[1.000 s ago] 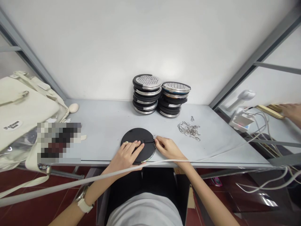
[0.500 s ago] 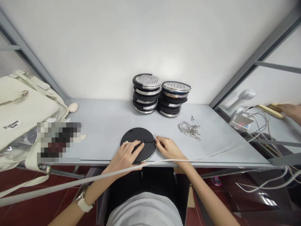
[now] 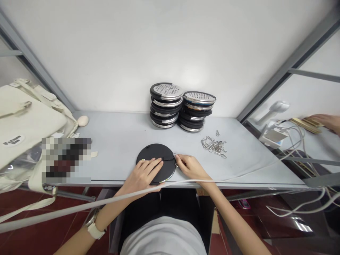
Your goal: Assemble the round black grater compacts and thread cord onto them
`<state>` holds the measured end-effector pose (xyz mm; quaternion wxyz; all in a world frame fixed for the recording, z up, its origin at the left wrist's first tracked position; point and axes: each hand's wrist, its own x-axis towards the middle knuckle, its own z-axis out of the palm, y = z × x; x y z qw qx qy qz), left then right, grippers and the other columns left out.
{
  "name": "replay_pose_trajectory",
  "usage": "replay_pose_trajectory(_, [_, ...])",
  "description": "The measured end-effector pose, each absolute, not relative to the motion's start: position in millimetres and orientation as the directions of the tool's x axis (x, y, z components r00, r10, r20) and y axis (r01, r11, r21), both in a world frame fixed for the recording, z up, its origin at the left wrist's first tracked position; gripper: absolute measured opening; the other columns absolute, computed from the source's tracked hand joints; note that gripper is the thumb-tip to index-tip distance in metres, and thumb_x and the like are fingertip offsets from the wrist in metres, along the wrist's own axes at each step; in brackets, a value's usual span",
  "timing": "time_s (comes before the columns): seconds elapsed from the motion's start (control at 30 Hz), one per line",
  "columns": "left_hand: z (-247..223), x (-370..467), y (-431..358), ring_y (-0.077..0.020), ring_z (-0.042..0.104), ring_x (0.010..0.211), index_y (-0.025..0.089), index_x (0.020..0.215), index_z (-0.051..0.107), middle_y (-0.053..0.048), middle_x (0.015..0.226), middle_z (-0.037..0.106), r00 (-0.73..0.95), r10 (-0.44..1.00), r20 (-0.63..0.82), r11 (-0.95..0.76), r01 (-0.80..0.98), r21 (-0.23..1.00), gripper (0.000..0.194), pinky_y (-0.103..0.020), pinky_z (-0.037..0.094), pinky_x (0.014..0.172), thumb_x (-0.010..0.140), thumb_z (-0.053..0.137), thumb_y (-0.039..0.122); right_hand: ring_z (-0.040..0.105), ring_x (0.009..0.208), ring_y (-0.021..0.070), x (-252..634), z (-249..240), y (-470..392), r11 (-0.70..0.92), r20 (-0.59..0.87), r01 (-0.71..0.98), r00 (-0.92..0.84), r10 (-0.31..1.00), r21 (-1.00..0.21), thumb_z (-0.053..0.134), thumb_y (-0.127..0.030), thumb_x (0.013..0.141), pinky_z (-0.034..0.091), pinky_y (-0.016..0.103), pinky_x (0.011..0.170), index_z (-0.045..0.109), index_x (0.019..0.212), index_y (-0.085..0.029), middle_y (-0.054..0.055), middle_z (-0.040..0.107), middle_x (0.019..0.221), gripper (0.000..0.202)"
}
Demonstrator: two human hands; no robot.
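A round black disc (image 3: 152, 151) lies flat near the front edge of the grey table (image 3: 114, 141). My left hand (image 3: 145, 175) rests on its lower left part, fingers laid over the surface and a strap at its middle. At the disc's right rim, my right hand (image 3: 190, 167) pinches a small metal clip (image 3: 174, 155), mostly covered by the fingertips. Several more metal clips (image 3: 214, 145) lie in a loose pile to the right. Behind the disc stand two stacks of round black and silver discs (image 3: 166, 102), (image 3: 195, 111).
A cream bag (image 3: 29, 124) and a blurred patch fill the left end, near a pale egg-shaped object (image 3: 83, 121). A white cable (image 3: 106, 202) crosses over my forearms. At right, another person's hand (image 3: 326, 121) is beside yellow pieces and a white scanner (image 3: 273, 111).
My left fingers have closed slightly together on the disc; my right hand is almost unmoved. The other person's hand at right has shifted left over the yellow pieces.
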<state>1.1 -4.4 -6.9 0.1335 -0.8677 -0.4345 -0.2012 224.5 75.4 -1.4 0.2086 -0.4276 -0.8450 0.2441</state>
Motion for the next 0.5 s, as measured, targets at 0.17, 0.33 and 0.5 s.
replay_pose_trajectory(0.17, [-6.4,1.0,-3.9,-0.0287,0.051,0.118,0.011,0.134,0.046,-0.013,0.134,0.053,0.541,0.699,0.469,-0.593,0.804,-0.044,0.054,-0.041,0.037,0.096,0.087,0.053,0.038,0.044,0.052,0.0117,224.1,-0.6,74.9,0.520,0.151,0.623,-0.546,0.824,-0.584,0.028,-0.035,0.098,0.030,0.023,0.055,0.046,0.066,-0.020,-0.001,0.051,0.058,0.039])
replay_pose_trajectory(0.33, [-7.0,0.9,-3.9,-0.0285,0.049,0.120,0.010,0.133,0.047,-0.012,0.135,0.052,0.544,0.694,0.472,-0.598,0.800,-0.044,0.052,-0.042,0.036,0.097,0.088,0.052,0.036,0.041,0.051,0.0109,223.5,1.0,73.6,0.515,0.171,0.612,-0.531,0.830,-0.599,0.031,-0.034,0.097,0.030,0.022,0.054,0.045,0.066,-0.020,-0.003,0.046,0.056,0.036])
replay_pose_trajectory(0.5, [-6.7,1.3,-4.4,-0.0290,0.049,0.121,0.009,0.132,0.047,-0.012,0.135,0.052,0.543,0.695,0.471,-0.594,0.803,-0.049,0.052,-0.043,0.037,0.096,0.089,0.051,0.038,0.036,0.047,0.0098,223.5,1.6,72.4,0.489,0.180,0.588,-0.505,0.844,-0.645,0.036,-0.033,0.095,0.028,0.021,0.050,0.041,0.070,-0.021,-0.006,0.038,0.054,0.027])
